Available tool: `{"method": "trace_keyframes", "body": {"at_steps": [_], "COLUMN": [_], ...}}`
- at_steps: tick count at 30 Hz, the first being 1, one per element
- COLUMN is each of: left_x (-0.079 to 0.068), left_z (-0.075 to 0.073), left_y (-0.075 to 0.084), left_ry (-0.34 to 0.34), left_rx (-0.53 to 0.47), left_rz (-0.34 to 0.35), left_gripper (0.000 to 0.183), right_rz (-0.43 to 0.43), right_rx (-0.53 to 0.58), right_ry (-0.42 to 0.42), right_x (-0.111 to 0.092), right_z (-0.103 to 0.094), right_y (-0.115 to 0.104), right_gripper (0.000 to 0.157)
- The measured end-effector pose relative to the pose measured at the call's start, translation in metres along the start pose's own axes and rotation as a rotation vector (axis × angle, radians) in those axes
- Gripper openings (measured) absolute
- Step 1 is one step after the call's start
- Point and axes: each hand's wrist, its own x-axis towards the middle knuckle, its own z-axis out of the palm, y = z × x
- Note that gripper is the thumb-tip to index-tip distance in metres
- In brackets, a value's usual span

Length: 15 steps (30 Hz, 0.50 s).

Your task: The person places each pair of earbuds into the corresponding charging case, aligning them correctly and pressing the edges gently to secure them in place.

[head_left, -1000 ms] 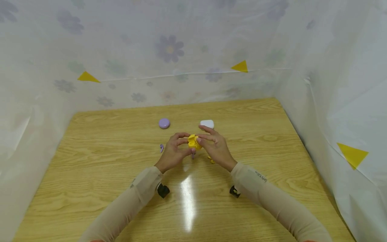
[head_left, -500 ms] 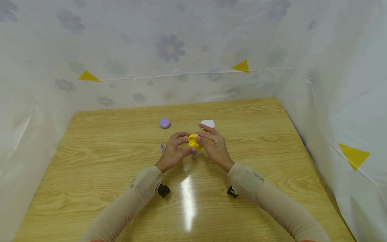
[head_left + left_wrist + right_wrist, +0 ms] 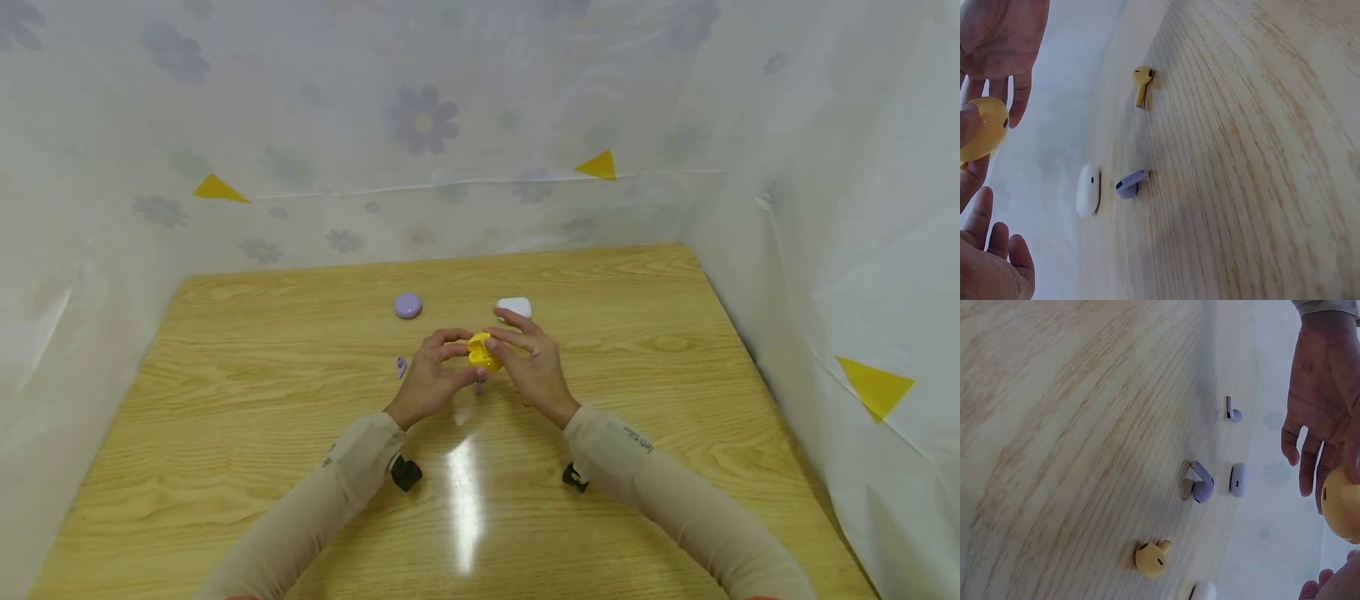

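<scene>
My left hand (image 3: 431,375) grips a yellow earbud case (image 3: 480,362) above the table, its lid raised. From the other side, the thumb and index finger of my right hand (image 3: 536,371) pinch at the case's opening; a yellow earbud there is mostly hidden by the fingertips. In the left wrist view the case (image 3: 988,128) shows its rounded outside between both hands. Another yellow earbud (image 3: 1142,76) lies on the table, partly covered by my right hand in the head view. A purple earbud (image 3: 1204,484) lies below the hands.
A round purple case (image 3: 408,306) and a white case (image 3: 514,307) sit farther back on the wooden table (image 3: 225,433). To the left lies a second purple earbud (image 3: 401,367). Pale sheets (image 3: 330,100) hang behind and along the sides.
My right hand and forearm have shifted slightly left, with the fingertips lower into the case's opening. The yellow earbud on the table is now more covered. My left hand stays nearly still.
</scene>
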Motion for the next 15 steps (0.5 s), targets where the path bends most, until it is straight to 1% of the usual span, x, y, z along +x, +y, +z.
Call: {"method": "trace_keyframes", "body": {"at_steps": [7, 11, 15], "left_x": [-0.0004, -0.0012, -0.0017], "left_z": [-0.001, -0.0016, -0.0017], "left_y": [0.001, 0.0005, 0.0004], "left_ry": [0.002, 0.006, 0.008], "left_rx": [-0.005, -0.007, -0.014], "left_rz": [0.013, 0.006, -0.01], "left_gripper": [0.022, 0.023, 0.025], "right_rz": [-0.001, -0.009, -0.048], "right_rx": [-0.005, -0.035, -0.09], "right_ry": [0.015, 0.009, 0.006], "right_x": [-0.0015, -0.0019, -0.0028], "right_z": [-0.0002, -0.0026, -0.0057], "right_y": [-0.0002, 0.0015, 0.0037], "right_gripper": [0.025, 0.024, 0.022]}}
